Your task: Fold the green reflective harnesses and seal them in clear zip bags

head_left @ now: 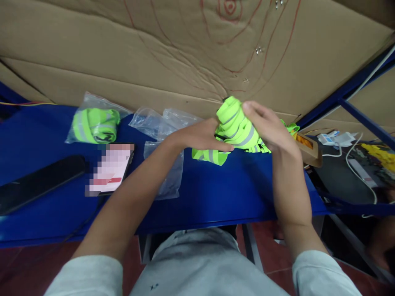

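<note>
A bundle of neon yellow-green straps with grey reflective stripes [236,123] is held up between my hands above the blue table. My left hand [200,135] grips its left side, with the thumb across the front and the other fingers mostly hidden. Curled against the right side is my right hand [265,123], its fingertips partly out of sight. A loose loop of strap [212,156] hangs below my left hand, and more strap ends trail at the right. To the left, a similar rolled bundle [96,125] lies inside a clear plastic bag [88,100].
Clear plastic bags [173,123] lie beside my left forearm. A phone [115,168] and a long black case [43,179] rest on the blue table [216,197]. Cardboard [92,53] rises behind. An open small box [308,150] and white chargers [336,139] are at right.
</note>
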`<action>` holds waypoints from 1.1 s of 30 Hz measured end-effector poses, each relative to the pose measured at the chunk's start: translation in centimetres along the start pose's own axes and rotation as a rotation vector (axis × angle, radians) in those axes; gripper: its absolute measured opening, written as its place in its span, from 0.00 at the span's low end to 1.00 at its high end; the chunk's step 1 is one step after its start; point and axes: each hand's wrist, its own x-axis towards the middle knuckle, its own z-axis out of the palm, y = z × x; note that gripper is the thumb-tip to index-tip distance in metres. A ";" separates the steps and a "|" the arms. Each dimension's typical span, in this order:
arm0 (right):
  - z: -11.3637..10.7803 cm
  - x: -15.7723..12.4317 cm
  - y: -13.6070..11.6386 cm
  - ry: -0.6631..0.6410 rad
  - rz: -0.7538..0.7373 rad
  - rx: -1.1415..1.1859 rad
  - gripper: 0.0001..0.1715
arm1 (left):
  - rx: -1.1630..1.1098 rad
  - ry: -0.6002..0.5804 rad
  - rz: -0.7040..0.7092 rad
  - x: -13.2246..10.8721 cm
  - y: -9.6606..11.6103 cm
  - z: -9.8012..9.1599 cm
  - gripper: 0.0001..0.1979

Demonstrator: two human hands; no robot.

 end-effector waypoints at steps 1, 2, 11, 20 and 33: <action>0.3 0.0 -0.2 0.076 -0.066 -0.067 0.31 | 0.009 0.023 -0.020 0.0 0.2 -0.1 0.27; 0.4 -0.1 -0.4 0.125 -0.119 -0.130 0.30 | 0.016 0.048 -0.041 0.0 0.3 -0.1 0.28; 1.1 -0.5 -1.1 0.075 -0.261 -0.446 0.31 | -0.387 0.102 -0.140 0.8 -0.7 0.5 0.29; -0.6 -1.0 -1.8 0.079 -0.075 -0.047 0.25 | -0.302 0.001 -0.022 1.0 -0.7 0.8 0.27; 0.1 1.2 1.7 -0.241 0.330 0.526 0.23 | 0.431 0.507 0.277 1.7 -1.3 1.0 0.55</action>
